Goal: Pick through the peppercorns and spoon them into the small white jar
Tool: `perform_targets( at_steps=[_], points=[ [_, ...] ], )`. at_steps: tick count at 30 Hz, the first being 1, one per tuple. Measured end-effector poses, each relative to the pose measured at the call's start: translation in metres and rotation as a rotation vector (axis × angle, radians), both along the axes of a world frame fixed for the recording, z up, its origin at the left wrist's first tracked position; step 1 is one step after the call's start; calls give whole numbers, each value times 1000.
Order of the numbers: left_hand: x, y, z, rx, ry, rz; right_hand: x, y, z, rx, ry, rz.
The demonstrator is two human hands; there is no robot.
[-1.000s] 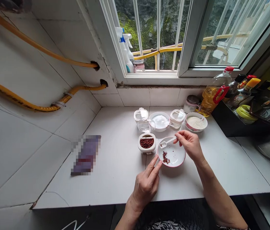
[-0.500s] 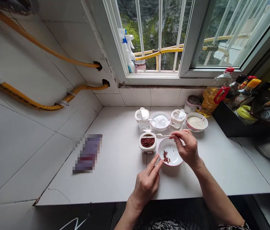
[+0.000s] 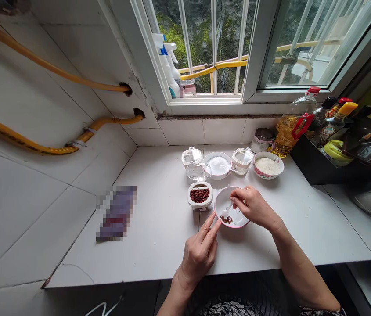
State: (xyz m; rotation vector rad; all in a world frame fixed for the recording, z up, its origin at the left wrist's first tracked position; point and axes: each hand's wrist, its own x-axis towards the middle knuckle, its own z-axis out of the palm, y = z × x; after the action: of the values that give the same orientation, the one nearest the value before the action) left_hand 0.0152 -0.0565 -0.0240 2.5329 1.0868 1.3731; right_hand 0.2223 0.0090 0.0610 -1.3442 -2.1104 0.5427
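A small white bowl (image 3: 238, 222) with a pink rim stands on the counter, with a little heap of dark red peppercorns (image 3: 227, 220) at its near left side. My right hand (image 3: 254, 206) pinches a small white spoon (image 3: 226, 212), its head down at the peppercorns inside the bowl. At the bowl's left rim rest the stretched index and middle fingertips of my left hand (image 3: 201, 250); its other fingers are curled under and partly hidden. Just left of the bowl is a white spice jar (image 3: 200, 204) full of peppercorns, its clear lid (image 3: 198, 171) flipped up.
Behind stand two lidded jars (image 3: 191, 156), a bowl of white granules (image 3: 217, 166) and a patterned bowl of pale powder (image 3: 268, 166). An oil bottle (image 3: 287, 127) and a black box (image 3: 317, 169) of bottles are at right. A blurred purple packet (image 3: 117, 215) lies left.
My right hand has brought the spoon from beside the open spice jar down into the bowl, onto the peppercorns. My left fingertips stay at the rim. The view has shifted slightly.
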Motion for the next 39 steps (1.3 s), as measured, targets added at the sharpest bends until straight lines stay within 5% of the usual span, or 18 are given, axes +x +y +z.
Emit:
perform_targets(
  at_steps=[10, 21, 32, 36, 39],
  points=[
    [1, 0, -1, 11, -4, 7, 3, -2, 9, -347, 323, -95],
    [0, 0, -1, 2, -6, 0, 10, 5, 13, -396, 562, -227],
    [1, 1, -2, -3, -4, -1, 2, 9, 11, -269, 676, -273],
    [1, 1, -1, 14, -6, 5, -21, 6, 13, -68, 636, -263],
    [0, 1, -2, 6, -3, 5, -33, 2, 11, 210, 413, -163]
  ],
)
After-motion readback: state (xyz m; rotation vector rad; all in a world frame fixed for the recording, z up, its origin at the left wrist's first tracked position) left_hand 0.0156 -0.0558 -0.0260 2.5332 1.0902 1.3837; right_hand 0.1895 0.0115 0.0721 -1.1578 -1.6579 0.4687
